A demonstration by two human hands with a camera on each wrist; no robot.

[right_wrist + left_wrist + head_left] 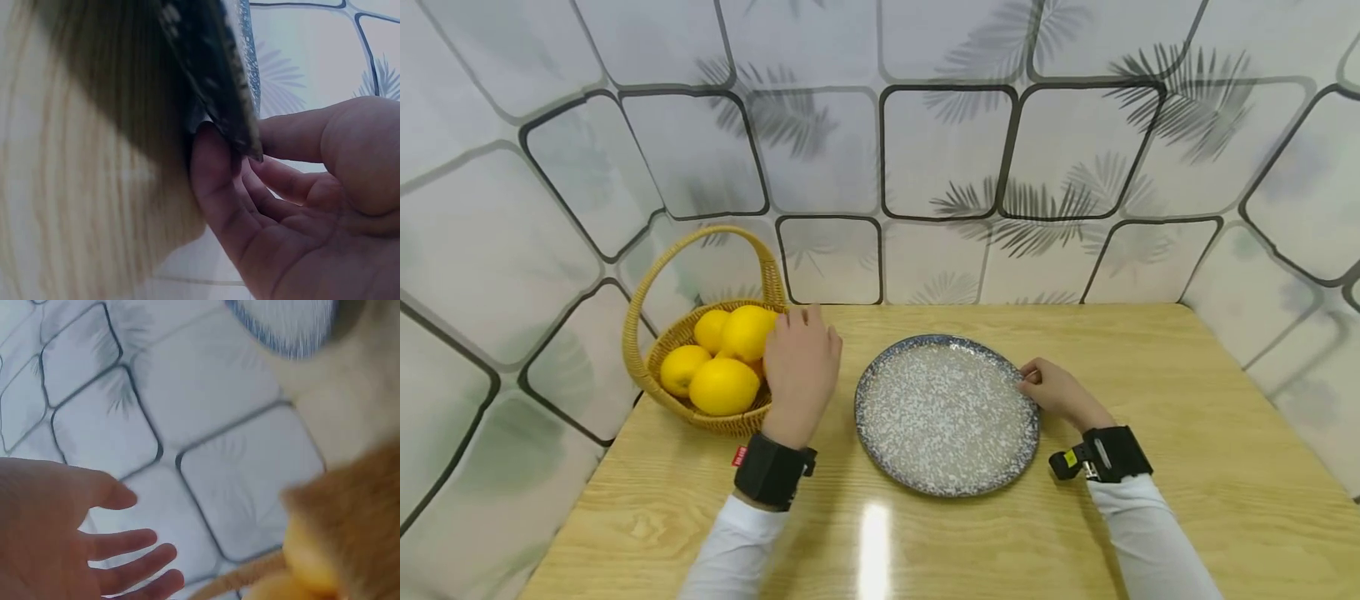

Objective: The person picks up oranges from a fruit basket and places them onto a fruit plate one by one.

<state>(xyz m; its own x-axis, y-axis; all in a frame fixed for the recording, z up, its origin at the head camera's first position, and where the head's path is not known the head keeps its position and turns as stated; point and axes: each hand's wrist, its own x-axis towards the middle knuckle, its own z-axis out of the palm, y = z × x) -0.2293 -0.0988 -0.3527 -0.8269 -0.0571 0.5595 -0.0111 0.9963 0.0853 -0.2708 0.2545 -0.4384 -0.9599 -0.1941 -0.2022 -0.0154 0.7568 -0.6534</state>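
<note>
A round speckled plate (pixel 947 417) with a dark blue rim lies at the middle of the table. My right hand (pixel 1058 392) pinches its right edge; in the right wrist view the thumb and fingers (pixel 215 169) are on either side of the rim. To the left stands a wicker basket (pixel 638 367) with a tall handle, holding several yellow lemons (pixel 724 387). My left hand (pixel 803 367) is over the basket's right side and hides part of it. In the left wrist view its fingers (pixel 134 559) are spread, with nothing between them.
The light wooden table (pixel 1150 358) runs back to a patterned wall covering (pixel 947 158) with leaf prints, which also closes in both sides. A bright reflection (pixel 874 550) lies on the tabletop in front of the plate.
</note>
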